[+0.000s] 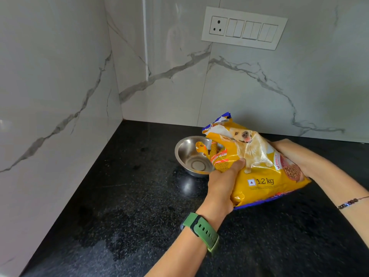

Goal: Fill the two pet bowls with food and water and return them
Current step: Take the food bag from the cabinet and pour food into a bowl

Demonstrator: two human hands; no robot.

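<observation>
A: Bowl?
B: Steel bowl (196, 156), upright on black desk (119, 196) nr corner, looks empty.
A: Food bag?
B: Yellow 1.2 kg dog food bag (259, 170), tilted, torn top over bowl's rim, held up off desk.

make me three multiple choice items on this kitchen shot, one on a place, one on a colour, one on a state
1. Where is the steel bowl?
A. on the black counter, left of the dog food bag
B. on the floor
C. in a sink

2. What colour is the watch strap?
A. red
B. green
C. white

3. What does the bowl hold?
A. water
B. kibble
C. nothing

Answers: 1 A, it sits on the counter beside the bag; 2 B, the band on the left hand's wrist is green; 3 C, its bare bottom shows. The right hand grips the bag too.
</observation>
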